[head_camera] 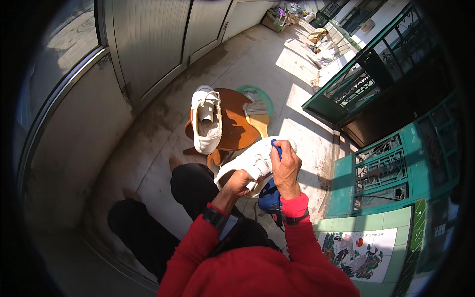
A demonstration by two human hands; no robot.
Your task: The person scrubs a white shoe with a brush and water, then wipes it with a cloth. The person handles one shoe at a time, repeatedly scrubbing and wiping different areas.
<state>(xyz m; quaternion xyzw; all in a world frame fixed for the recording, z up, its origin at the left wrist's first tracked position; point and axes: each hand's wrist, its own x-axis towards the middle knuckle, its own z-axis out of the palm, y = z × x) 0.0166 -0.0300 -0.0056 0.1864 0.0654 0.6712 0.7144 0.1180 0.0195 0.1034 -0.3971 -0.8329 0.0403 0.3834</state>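
My left hand (pixel 238 183) grips a white shoe (pixel 243 160) at its strap and opening, the toe pointing up and to the right. Pinched in my right hand (pixel 285 163) is a small blue object (pixel 276 149), pressed against the shoe near its toe; the fingers hide most of it. A second white shoe (pixel 206 139) lies at the left edge of a round brown wooden stool (pixel 235 122), its opening facing up. On the stool's right side rests a wide flat brush (pixel 258 117) with a wooden handle and pale bristles.
A green translucent basin (pixel 268 100) stands behind the stool. Below the held shoe is a blue object (pixel 269 200) with a dark cord. A green metal door (pixel 349 89) stands ajar at the right. Boxes and assorted items (pixel 284 16) lie at the far wall.
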